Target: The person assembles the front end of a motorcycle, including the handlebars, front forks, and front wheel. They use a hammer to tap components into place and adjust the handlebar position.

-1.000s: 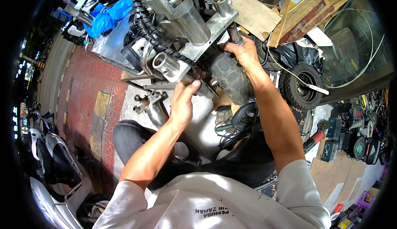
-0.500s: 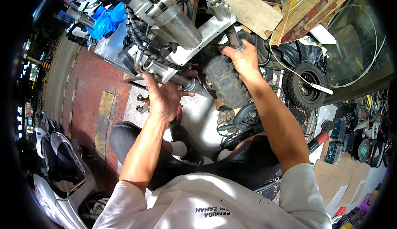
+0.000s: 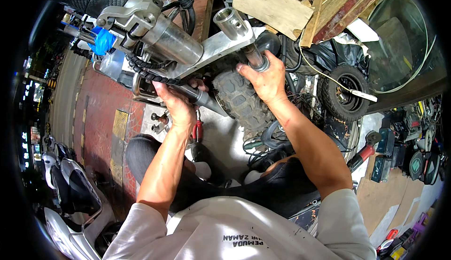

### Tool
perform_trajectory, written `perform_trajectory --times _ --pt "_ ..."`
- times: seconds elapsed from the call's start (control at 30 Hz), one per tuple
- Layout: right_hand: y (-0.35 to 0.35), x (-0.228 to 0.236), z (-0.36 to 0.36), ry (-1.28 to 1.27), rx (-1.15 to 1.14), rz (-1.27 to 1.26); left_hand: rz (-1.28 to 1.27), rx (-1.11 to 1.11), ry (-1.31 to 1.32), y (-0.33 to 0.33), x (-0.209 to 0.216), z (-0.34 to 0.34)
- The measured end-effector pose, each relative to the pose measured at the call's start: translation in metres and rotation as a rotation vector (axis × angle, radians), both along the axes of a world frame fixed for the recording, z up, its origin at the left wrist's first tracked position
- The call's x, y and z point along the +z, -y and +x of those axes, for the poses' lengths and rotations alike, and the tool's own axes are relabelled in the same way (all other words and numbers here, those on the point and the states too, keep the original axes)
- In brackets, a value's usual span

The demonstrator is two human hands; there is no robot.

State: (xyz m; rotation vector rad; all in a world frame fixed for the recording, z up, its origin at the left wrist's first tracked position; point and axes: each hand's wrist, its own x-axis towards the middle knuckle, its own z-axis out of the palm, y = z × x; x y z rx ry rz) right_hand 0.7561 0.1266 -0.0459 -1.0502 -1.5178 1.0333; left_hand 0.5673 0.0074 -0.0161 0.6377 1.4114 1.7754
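The front end of a scooter leans over the ground before me, with a bare metal fork clamp [image 3: 209, 51], a thick steering column [image 3: 171, 39] and a knobby tyre [image 3: 242, 98] below. My left hand [image 3: 177, 104] is wrapped round the left fork tube [image 3: 203, 99], its thumb on the near side and fingertips showing beyond. My right hand [image 3: 267, 79] grips the right fork tube [image 3: 253, 55] just under the clamp, thumb pointing left. Black spiral-wrapped cables [image 3: 150, 69] run along the clamp's left end. The far side of the wheel is hidden.
Red-handled pliers [image 3: 197, 128] lie on the pale floor by my foot. To the right are a loose small tyre [image 3: 347, 93], stacked wood boards [image 3: 340, 18] and a red-and-black power tool [image 3: 364, 152]. A parked motorbike [image 3: 77, 185] stands at the left.
The scooter's front end has shifted left and turned somewhat, and both hands have gone left with it. The pliers now show more fully. Both hands keep hold of the fork tubes.
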Motion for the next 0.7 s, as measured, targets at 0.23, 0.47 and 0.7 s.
perform_trajectory --times 0.23,0.47,0.7 --pt "-0.002 0.006 -0.002 -0.068 0.051 -0.100 -0.049 -0.039 -0.056 0.008 -0.003 -0.003" --pt "-0.004 0.012 -0.002 0.014 0.050 -0.149 0.006 -0.008 -0.005 0.011 -0.004 0.002" --pt "-0.004 0.011 -0.003 0.016 0.015 -0.187 0.044 -0.057 -0.017 0.011 -0.002 0.002"
